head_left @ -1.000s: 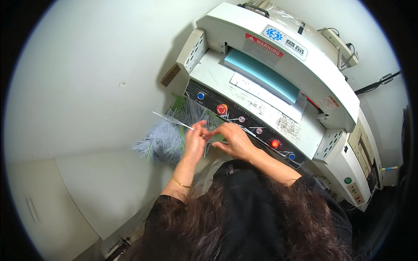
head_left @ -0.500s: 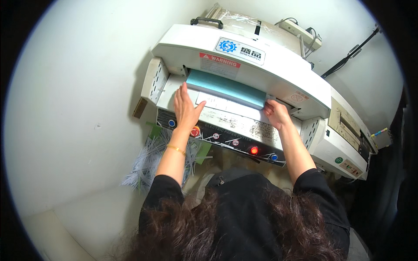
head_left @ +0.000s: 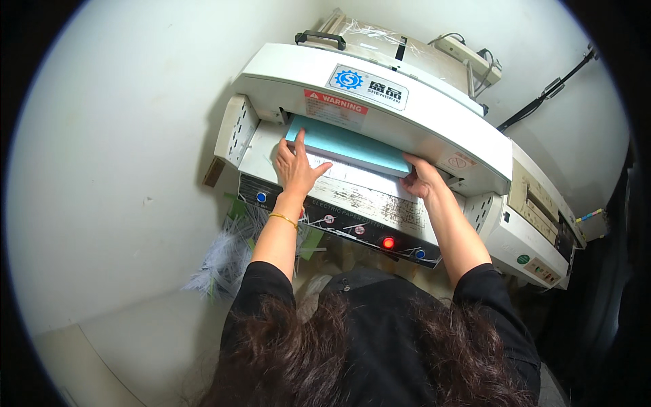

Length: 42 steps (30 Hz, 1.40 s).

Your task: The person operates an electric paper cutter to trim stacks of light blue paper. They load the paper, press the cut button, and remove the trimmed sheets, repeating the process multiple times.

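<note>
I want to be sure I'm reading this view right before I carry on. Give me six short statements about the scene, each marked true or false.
1. A finger of the left hand lies on the paper stack near its left end. True.
2. Both wrists are bare. False: a gold bracelet is on the left wrist.
3. The round red light on the front of the white machine is lit. True.
4. The top of the stack is red. False: it is pale blue.
5. Only one hand is at the stack. False: the right hand is at its right end.
6. Thin paper strips lie heaped below the machine's left end. True.
</note>
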{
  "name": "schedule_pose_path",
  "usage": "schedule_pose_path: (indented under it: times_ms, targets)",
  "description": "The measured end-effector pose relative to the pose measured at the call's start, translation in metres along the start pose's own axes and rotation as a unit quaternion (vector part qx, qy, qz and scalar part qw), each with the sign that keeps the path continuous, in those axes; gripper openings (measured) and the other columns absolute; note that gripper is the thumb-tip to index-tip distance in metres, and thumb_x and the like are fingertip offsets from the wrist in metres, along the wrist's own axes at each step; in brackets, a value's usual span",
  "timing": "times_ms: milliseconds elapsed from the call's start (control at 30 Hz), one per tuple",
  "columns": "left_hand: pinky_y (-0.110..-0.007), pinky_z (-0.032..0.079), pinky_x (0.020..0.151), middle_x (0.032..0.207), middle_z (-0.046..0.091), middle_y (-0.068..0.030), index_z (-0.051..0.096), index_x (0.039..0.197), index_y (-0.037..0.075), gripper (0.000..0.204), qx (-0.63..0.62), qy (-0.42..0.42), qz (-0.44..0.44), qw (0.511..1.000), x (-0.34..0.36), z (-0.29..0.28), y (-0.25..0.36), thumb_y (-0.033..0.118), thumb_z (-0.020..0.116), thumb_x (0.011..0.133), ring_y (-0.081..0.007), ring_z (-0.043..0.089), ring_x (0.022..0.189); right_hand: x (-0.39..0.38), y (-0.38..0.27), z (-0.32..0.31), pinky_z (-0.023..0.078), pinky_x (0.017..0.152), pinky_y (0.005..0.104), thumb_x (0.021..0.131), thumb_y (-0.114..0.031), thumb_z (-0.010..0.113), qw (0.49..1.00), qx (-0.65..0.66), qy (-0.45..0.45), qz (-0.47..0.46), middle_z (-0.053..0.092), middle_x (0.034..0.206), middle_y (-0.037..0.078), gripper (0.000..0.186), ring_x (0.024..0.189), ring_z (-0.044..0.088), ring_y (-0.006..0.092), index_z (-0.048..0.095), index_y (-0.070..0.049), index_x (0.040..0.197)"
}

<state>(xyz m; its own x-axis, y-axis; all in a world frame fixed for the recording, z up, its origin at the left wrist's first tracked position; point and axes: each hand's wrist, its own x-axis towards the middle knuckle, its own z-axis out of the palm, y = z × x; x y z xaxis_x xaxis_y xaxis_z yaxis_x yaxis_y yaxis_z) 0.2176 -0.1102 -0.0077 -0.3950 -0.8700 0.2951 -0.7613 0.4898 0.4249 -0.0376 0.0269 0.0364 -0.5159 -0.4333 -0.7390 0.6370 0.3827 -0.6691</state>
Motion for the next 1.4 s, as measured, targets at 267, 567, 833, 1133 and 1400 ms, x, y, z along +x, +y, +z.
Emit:
schedule_pose_path:
  times_ms: [267, 567, 833, 1133, 1400]
  targets:
    - [-0.049, 0.028, 0.105, 0.133, 0.026, -0.0285, 0.030, 0.142, 0.019, 0.100, -0.043, -0.019, -0.001, 0.999, -0.037, -0.021, -0.014, 0.033, 0.086, 0.060, -0.0446, 0.032, 0.124, -0.039, 0.054, -0.029, 0.040, 0.073, 0.0376, 0.080, -0.015, 0.069, 0.993, 0.034, -0.109, 0.033, 0.043, 0.057, -0.003, 0.017, 0.055, 0.040, 0.0125, 0.052, -0.013, 0.077]
    - [-0.049, 0.028, 0.106, 0.135, 0.029, -0.0254, 0.034, 0.141, 0.020, 0.092, -0.081, -0.035, 0.030, 0.996, -0.059, -0.037, -0.021, 0.027, 0.084, 0.064, -0.0419, 0.031, 0.127, -0.066, 0.057, -0.038, 0.058, 0.058, 0.0295, 0.089, -0.034, 0.062, 0.980, 0.067, -0.177, 0.065, 0.063, 0.092, 0.010, 0.035, 0.080, 0.065, 0.0187, 0.053, -0.005, 0.106]
    - [-0.046, 0.031, 0.103, 0.131, 0.039, -0.0156, 0.046, 0.131, 0.014, 0.072, -0.063, 0.089, 0.164, 0.980, -0.086, -0.030, -0.004, 0.027, 0.079, 0.069, -0.0357, 0.038, 0.122, -0.029, 0.033, -0.045, 0.058, 0.049, 0.0279, 0.087, -0.045, 0.060, 0.990, -0.056, -0.132, 0.002, 0.063, 0.092, 0.008, 0.046, 0.078, 0.065, 0.0177, 0.053, -0.008, 0.112]
    - [-0.039, 0.042, 0.094, 0.121, 0.052, -0.0083, 0.056, 0.113, 0.006, 0.037, -0.061, -0.002, 0.356, 0.932, -0.129, 0.003, 0.072, 0.017, 0.060, 0.078, -0.0233, 0.052, 0.104, -0.038, 0.029, -0.034, 0.058, 0.043, 0.0285, 0.086, -0.035, 0.063, 0.982, 0.065, -0.171, 0.052, 0.062, 0.090, 0.011, 0.043, 0.068, 0.066, 0.0208, 0.053, -0.002, 0.111]
    - [-0.039, 0.040, 0.096, 0.112, 0.059, -0.0122, 0.065, 0.100, 0.003, 0.028, -0.017, 0.024, 0.273, 0.962, -0.134, 0.015, 0.107, 0.016, 0.055, 0.077, -0.0245, 0.051, 0.106, -0.040, 0.044, -0.036, 0.061, 0.068, 0.0473, 0.088, -0.021, 0.061, 0.947, 0.152, -0.263, 0.103, 0.061, 0.100, 0.017, 0.030, 0.089, 0.066, 0.0337, 0.049, -0.001, 0.107]
